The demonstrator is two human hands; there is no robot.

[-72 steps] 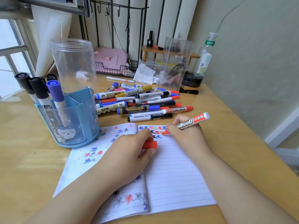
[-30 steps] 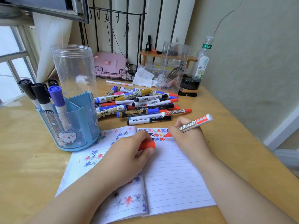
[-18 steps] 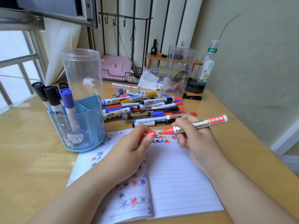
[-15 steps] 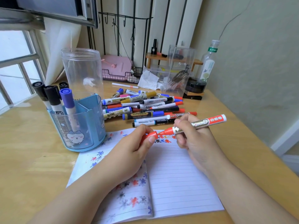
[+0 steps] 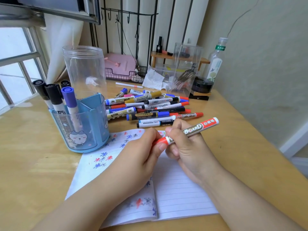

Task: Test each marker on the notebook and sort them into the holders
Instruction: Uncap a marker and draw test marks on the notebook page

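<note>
Recapping appears under way: the right hand (image 5: 186,147) is gripping the red marker (image 5: 193,130) above the notebook (image 5: 181,194), the left hand (image 5: 141,155) is pinching its cap. Four markers are standing in the blue holder (image 5: 93,130); the large pile (image 5: 150,107) is awaiting testing.

A single wide-angle camera worn on the person's head looks forward and down over the pale wooden table (image 5: 33,164), close enough that both forearms enter from the bottom edge and the hands meet near mid-frame above the open lined paper notebook (image 5: 180,194). The view faces a corner, window bars at left and a plain beige wall at right, straight lines bowing toward the edges.
</note>
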